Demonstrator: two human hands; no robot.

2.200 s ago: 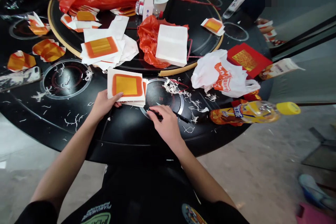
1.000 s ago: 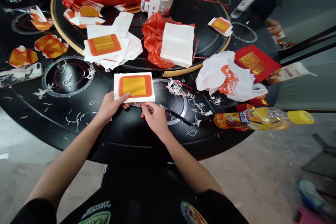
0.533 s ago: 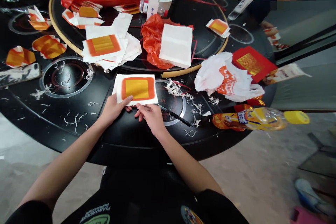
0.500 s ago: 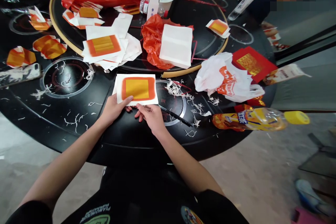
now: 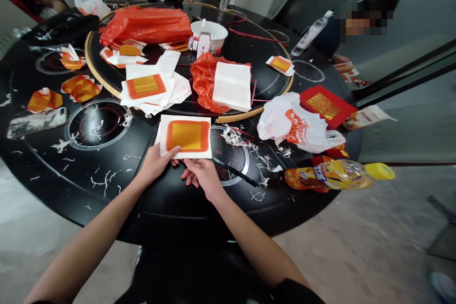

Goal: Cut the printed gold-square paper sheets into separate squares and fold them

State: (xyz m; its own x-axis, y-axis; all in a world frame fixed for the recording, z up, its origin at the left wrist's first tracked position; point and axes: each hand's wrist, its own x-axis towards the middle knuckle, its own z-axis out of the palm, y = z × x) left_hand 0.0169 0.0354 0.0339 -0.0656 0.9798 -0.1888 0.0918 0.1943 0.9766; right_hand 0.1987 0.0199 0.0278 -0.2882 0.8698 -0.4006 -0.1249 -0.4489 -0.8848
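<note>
Query: What is held, and where is it located?

Entry: A white paper sheet (image 5: pixel 185 135), printed with a yellow square inside an orange border, is held flat by the left hand (image 5: pixel 155 164). It is positioned over the black round table (image 5: pixel 171 218), just in front of the wooden-rimmed turntable (image 5: pixel 274 97). Contact between sheet and tabletop cannot be determined.

Query: How are the left fingers set?

Entry: The sheet's lower edge is pinched. The thumb (image 5: pixel 173 152) is laid on top, and the other fingers are tucked beneath the paper.

Query: And the right hand?

Entry: The right hand (image 5: pixel 203 175) is kept low beside the left, with its fingers (image 5: pixel 188 179) loosely spread and slightly curled. Nothing is gripped. Its thumb is placed close to the sheet's lower edge; whether they touch cannot be determined.

Query: What is nearest?

Entry: A thin black pen (image 5: pixel 237 173) is lying just right of the right hand, and white paper shreds (image 5: pixel 233 137) are scattered nearby. A stack of printed sheets (image 5: pixel 146 86) is seen on the turntable.
</note>
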